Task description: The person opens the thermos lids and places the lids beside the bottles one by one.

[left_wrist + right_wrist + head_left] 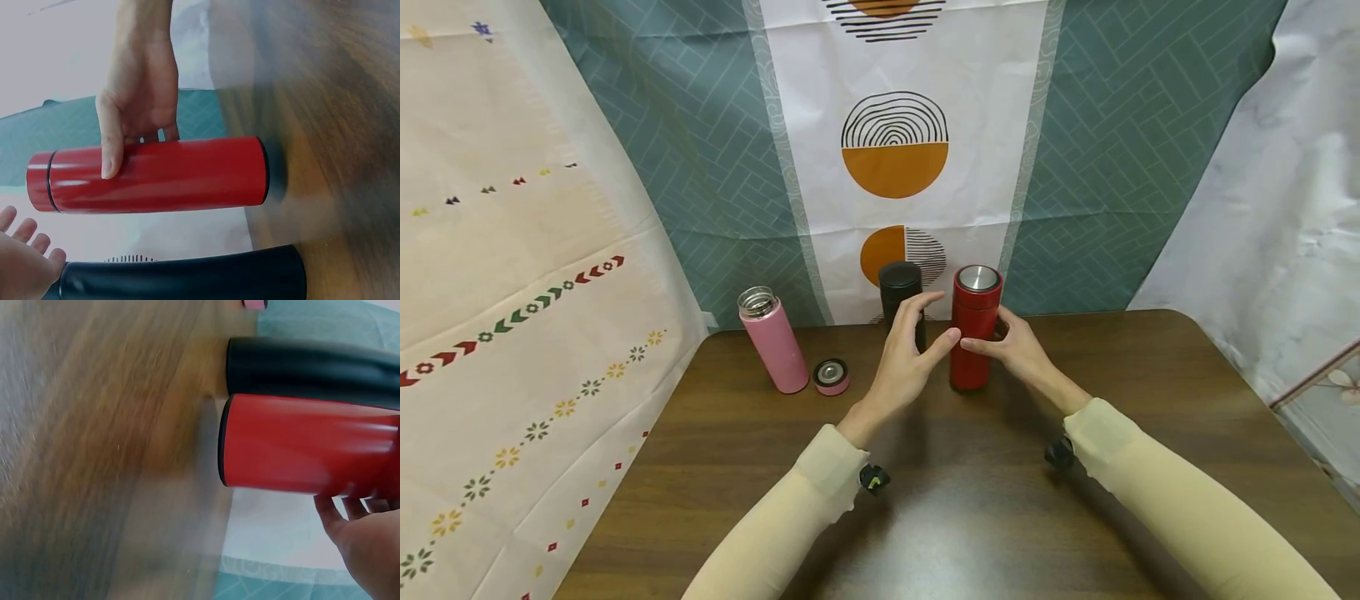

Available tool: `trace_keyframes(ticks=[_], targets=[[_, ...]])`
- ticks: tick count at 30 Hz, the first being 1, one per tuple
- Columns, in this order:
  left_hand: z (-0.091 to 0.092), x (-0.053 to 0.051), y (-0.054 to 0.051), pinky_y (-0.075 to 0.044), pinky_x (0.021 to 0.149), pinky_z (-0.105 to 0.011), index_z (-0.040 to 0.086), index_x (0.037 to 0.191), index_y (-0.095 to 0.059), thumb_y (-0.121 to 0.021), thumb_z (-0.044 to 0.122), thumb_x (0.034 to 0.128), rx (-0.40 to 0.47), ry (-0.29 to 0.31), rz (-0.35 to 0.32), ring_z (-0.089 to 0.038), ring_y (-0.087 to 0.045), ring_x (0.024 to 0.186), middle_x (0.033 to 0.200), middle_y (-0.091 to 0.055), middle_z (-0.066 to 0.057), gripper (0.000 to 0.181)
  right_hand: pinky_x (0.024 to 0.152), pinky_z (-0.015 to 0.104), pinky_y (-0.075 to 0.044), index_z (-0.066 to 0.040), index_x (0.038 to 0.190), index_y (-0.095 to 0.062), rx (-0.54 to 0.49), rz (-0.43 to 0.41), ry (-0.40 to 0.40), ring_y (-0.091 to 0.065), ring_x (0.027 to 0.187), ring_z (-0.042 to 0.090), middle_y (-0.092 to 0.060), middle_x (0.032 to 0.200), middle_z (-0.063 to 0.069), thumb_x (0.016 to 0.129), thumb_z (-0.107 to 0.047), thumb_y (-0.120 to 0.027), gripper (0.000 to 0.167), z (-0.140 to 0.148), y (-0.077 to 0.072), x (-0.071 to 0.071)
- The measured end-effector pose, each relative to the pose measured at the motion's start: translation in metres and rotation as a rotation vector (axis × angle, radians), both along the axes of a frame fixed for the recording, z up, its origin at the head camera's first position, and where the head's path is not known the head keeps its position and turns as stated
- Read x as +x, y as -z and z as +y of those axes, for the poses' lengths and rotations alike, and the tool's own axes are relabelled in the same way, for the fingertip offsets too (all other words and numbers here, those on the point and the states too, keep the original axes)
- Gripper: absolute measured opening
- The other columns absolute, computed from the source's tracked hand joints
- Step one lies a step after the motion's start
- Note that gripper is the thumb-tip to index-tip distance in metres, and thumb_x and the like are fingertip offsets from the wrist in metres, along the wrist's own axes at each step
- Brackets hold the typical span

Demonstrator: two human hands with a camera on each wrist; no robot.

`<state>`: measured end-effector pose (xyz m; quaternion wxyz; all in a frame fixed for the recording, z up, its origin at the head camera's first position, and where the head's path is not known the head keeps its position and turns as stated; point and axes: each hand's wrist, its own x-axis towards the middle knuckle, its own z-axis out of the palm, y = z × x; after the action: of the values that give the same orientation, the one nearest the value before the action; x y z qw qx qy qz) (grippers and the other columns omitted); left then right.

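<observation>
In the head view a red thermos flask [973, 342] with a steel-topped lid [978, 278] stands upright. My right hand [1018, 350] grips it from the right side, thumb across its front. The left wrist view shows that right hand [140, 94] around the middle of the flask [181, 178]. Left of the flask, my left hand [904, 367] has its fingers spread and holds nothing, its thumb close to the red body. Behind the left hand a black flask [901, 287] is partly hidden; its lower body shows in the right wrist view [300, 370].
A pink flask [777, 350] stands uncapped at the back left of the wooden table [970, 525]. Beside it lies its pink lid [831, 377], with the inner side up. A patterned cloth [700, 125] hangs behind the table's back edge.
</observation>
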<state>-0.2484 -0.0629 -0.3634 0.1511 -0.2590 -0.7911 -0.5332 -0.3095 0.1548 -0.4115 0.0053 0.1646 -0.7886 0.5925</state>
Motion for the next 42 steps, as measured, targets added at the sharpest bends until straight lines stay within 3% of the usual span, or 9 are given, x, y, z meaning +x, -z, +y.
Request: trace_keyframes(ticks=[6, 12, 19, 26, 33, 38, 42], targets=[[-0.008, 0.002, -0.007, -0.032, 0.121, -0.038, 0.014, 0.152, -0.045, -0.066, 0.033, 0.1020, 0.014, 0.007, 0.030, -0.014, -0.041, 0.142, 0.152, -0.045, -0.002, 0.058, 0.096, 0.039, -0.053, -0.009, 0.145, -0.054, 0.004, 0.020, -0.035, -0.064, 0.115, 0.029, -0.067, 0.131, 0.013, 0.090, -0.026, -0.083, 0.065, -0.007, -0.006, 0.019], [-0.017, 0.006, -0.011, -0.031, 0.122, -0.038, 0.013, 0.154, -0.043, -0.068, 0.034, 0.1008, 0.026, 0.037, 0.012, -0.013, -0.040, 0.143, 0.154, -0.046, -0.005, 0.062, 0.095, 0.039, -0.054, -0.010, 0.142, -0.057, -0.009, 0.034, -0.070, -0.065, 0.111, 0.028, -0.069, 0.127, 0.011, 0.087, -0.023, -0.085, 0.063, -0.013, -0.006, 0.035], [-0.030, 0.008, -0.015, -0.030, 0.123, -0.038, 0.015, 0.157, -0.039, -0.069, 0.057, 0.0958, 0.071, 0.169, -0.051, -0.013, -0.040, 0.145, 0.156, -0.045, -0.001, 0.080, 0.099, 0.050, -0.053, -0.008, 0.143, -0.056, -0.018, 0.012, -0.133, -0.066, 0.113, 0.029, -0.068, 0.129, 0.011, 0.087, -0.021, -0.085, 0.064, -0.021, -0.003, 0.053], [-0.040, 0.008, -0.017, -0.030, 0.123, -0.043, 0.013, 0.160, -0.036, -0.069, 0.064, 0.0919, 0.065, 0.286, -0.114, -0.016, -0.041, 0.145, 0.157, -0.046, -0.010, 0.091, 0.100, 0.050, -0.052, -0.007, 0.143, -0.056, -0.012, -0.006, -0.178, -0.065, 0.113, 0.029, -0.069, 0.128, 0.011, 0.087, -0.021, -0.085, 0.065, -0.028, 0.001, 0.062], [-0.046, 0.007, -0.017, -0.028, 0.124, -0.047, 0.021, 0.161, -0.034, -0.072, 0.064, 0.0894, 0.036, 0.349, -0.155, -0.020, -0.041, 0.146, 0.155, -0.050, 0.000, 0.092, 0.096, 0.043, -0.054, -0.005, 0.142, -0.056, 0.017, -0.012, -0.211, -0.066, 0.110, 0.026, -0.071, 0.124, 0.010, 0.087, -0.023, -0.085, 0.064, -0.029, 0.007, 0.067], [-0.050, 0.006, -0.017, -0.027, 0.124, -0.052, 0.022, 0.160, -0.037, -0.076, 0.055, 0.0907, 0.027, 0.398, -0.189, -0.020, -0.041, 0.146, 0.155, -0.049, 0.000, 0.086, 0.095, 0.037, -0.054, -0.004, 0.140, -0.057, 0.020, -0.016, -0.226, -0.065, 0.112, 0.025, -0.070, 0.124, 0.009, 0.086, -0.021, -0.086, 0.064, -0.031, 0.009, 0.069], [-0.051, 0.006, -0.016, -0.027, 0.124, -0.049, 0.021, 0.159, -0.039, -0.076, 0.050, 0.0916, 0.006, 0.429, -0.216, -0.019, -0.041, 0.145, 0.156, -0.048, -0.007, 0.083, 0.096, 0.041, -0.054, -0.006, 0.140, -0.058, 0.016, -0.029, -0.241, -0.064, 0.113, 0.026, -0.070, 0.125, 0.008, 0.085, -0.020, -0.086, 0.064, -0.032, 0.008, 0.072]])
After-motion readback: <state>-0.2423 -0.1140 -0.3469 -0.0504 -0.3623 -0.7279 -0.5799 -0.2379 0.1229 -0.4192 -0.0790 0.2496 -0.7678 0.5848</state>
